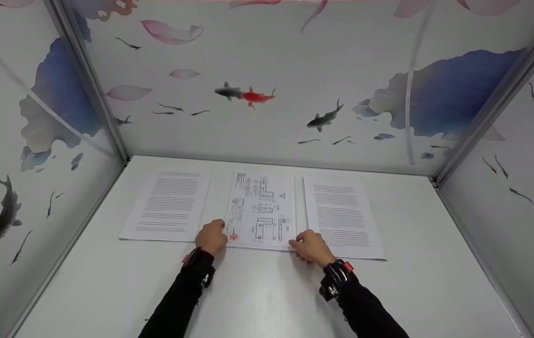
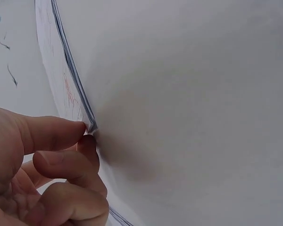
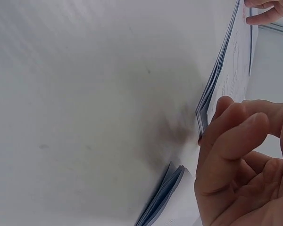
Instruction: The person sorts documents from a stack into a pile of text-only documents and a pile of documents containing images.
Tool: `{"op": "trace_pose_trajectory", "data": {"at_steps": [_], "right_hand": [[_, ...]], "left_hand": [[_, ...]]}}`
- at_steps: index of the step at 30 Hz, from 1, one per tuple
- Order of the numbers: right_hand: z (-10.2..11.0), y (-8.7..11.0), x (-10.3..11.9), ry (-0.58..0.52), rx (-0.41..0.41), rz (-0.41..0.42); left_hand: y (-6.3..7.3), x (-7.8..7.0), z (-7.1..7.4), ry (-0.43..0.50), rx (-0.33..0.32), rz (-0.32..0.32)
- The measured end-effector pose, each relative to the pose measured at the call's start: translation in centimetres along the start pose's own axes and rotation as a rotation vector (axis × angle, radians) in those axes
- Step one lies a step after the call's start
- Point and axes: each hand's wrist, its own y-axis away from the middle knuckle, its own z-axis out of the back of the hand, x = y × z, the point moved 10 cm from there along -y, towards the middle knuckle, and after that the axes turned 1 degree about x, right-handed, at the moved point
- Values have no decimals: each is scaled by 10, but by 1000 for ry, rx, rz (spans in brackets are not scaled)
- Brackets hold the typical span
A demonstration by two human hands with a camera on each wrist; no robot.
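A stack of papers with a technical drawing on top (image 1: 261, 211) lies in the middle of the white table. At its near left corner my left hand (image 1: 211, 238) pinches the paper edge between thumb and finger, as the left wrist view shows from close by. My right hand (image 1: 313, 247) holds the near right corner with curled fingers. The right wrist view shows this corner (image 3: 203, 113) behind the fingertips, which partly hide the grip. A small red mark (image 1: 233, 237) is printed on the drawing near my left hand.
A stack of printed text sheets (image 1: 166, 206) lies to the left, and another text stack (image 1: 344, 216) to the right, tilted slightly. White panels with painted fish and petals (image 1: 257, 136) enclose the table (image 1: 267, 300) at the back and sides.
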Motion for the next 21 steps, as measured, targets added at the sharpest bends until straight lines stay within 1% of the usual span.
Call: {"op": "trace_pose_trajectory", "data": {"at_steps": [4, 7, 8, 11, 13, 15, 17, 19, 21], "right_hand": [[2, 2, 1, -31, 5, -2], [4, 2, 2, -54, -1, 16], [5, 2, 2, -61, -5, 20], [9, 2, 1, -71, -28, 35], [10, 1, 2, -78, -38, 41], [11, 1, 2, -80, -44, 42], [10, 0, 2, -87, -40, 40], [8, 0, 3, -94, -34, 43], [5, 0, 4, -110, -24, 43]], "left_hand": [[0, 0, 3, 22, 17, -19], [-3, 7, 7, 32, 28, 5], [-4, 10, 9, 34, 32, 22], [-9, 21, 21, 13, 7, 61], [-13, 29, 33, -22, -47, 53], [-16, 36, 44, -96, -117, 28], [-16, 44, 51, -175, -174, 20], [-16, 52, 53, -254, -203, 30], [-16, 59, 52, -294, -195, 70]]}}
